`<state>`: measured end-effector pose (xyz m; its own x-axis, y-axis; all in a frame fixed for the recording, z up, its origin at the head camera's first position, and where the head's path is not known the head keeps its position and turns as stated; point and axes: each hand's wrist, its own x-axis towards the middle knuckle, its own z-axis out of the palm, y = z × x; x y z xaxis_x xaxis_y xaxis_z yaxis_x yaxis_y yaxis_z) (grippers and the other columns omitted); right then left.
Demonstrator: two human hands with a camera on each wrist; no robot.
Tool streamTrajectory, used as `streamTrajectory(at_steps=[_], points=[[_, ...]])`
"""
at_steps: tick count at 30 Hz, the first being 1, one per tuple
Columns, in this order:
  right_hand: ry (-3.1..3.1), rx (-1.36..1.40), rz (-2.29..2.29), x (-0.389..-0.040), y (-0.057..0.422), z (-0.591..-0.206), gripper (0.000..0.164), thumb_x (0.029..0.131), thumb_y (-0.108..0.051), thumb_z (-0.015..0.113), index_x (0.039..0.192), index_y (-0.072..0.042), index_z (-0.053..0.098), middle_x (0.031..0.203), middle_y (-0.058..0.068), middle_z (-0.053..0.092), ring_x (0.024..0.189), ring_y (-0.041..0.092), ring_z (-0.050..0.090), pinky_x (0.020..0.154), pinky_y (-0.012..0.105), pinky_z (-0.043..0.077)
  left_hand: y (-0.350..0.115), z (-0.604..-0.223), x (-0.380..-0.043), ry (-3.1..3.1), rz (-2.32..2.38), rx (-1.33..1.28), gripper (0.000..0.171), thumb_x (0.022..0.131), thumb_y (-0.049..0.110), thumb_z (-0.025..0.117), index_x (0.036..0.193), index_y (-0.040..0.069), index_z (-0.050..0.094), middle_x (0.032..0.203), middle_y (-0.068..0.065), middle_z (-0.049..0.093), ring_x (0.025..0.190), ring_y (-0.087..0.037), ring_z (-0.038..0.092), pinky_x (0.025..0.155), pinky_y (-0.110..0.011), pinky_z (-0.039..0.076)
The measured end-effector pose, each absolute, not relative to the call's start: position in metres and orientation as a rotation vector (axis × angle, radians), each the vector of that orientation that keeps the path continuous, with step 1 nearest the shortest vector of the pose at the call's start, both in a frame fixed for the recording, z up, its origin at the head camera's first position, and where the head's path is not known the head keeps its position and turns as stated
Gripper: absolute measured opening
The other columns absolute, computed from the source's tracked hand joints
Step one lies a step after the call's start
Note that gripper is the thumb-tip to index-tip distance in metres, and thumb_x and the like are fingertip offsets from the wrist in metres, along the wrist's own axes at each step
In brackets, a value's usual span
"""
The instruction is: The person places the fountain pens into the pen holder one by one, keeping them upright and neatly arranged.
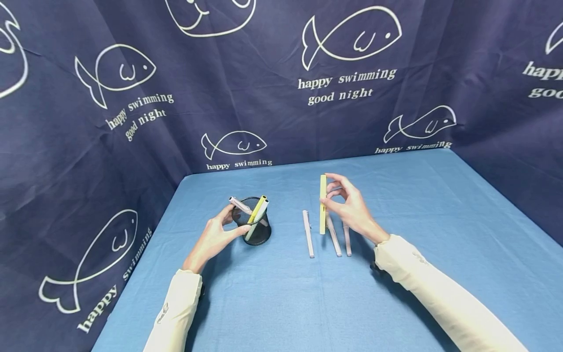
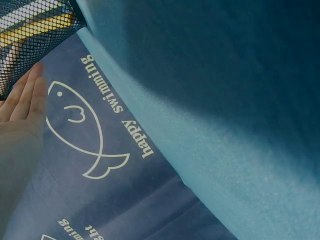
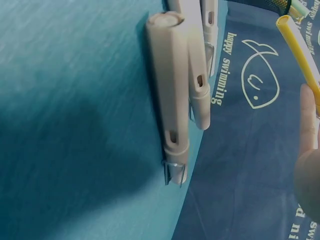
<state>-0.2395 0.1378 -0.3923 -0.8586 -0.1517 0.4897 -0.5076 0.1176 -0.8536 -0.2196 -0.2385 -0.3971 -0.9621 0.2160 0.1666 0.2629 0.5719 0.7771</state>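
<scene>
My left hand [image 1: 215, 238] grips a black mesh pen holder [image 1: 258, 236] on the left part of the table, fingers on its far-left side and thumb at the near side. A pale pink pen [image 1: 239, 204], a yellow pen [image 1: 256, 211] and a pale green pen [image 1: 262, 210] lean inside it. In the left wrist view, pens show through the mesh [image 2: 30, 55]. Over the table my right hand [image 1: 352, 208] pinches another yellow pen [image 1: 323, 205], held upright between thumb and fingers. Below that hand lie three pale pink pens, the left one [image 1: 308, 234] apart from the other two [image 1: 334, 238].
A blue cloth [image 1: 281, 303] covers the table. Dark blue curtains [image 1: 281, 98] with white fish drawings rise behind it and at both sides. Close in the right wrist view, a pale pen [image 3: 170, 90] lies beside the others.
</scene>
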Motion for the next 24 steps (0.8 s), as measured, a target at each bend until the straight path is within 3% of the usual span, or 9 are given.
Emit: streamTrajectory(at_steps=[4,12,24], points=[[-2.113,0.65,1.818,-0.239,0.133,-0.391,0.063,0.092,0.006,0.073,0.149,0.0,0.049,0.113,0.021,0.056,0.093,0.015,0.064,0.079,0.022,0.054,-0.239,-0.398,-0.22,-2.74,-1.366,-0.418,0.081,0.086,0.049,0.084,0.153,0.02,0.05,0.134,-0.016,0.066,0.126,-0.039,0.059,0.105,-0.059,0.044],[-2.073,0.674,1.879,-0.24,0.124,-0.388,0.062,0.091,0.011,0.071,0.148,0.002,0.048,0.112,0.022,0.053,0.092,0.019,0.063,0.07,0.037,0.062,-0.239,-0.397,-0.219,-2.739,-1.363,-0.414,0.08,0.085,0.05,0.084,0.153,0.021,0.05,0.131,-0.011,0.068,0.126,-0.038,0.059,0.105,-0.058,0.045],[-2.018,0.704,1.849,-0.24,0.111,-0.388,0.062,0.089,0.012,0.074,0.145,0.001,0.051,0.11,0.023,0.055,0.091,0.021,0.063,0.072,0.027,0.058,-0.237,-0.396,-0.219,-2.747,-1.348,-0.388,0.081,0.086,0.051,0.083,0.153,0.022,0.049,0.134,-0.01,0.067,0.127,-0.037,0.06,0.104,-0.059,0.045]])
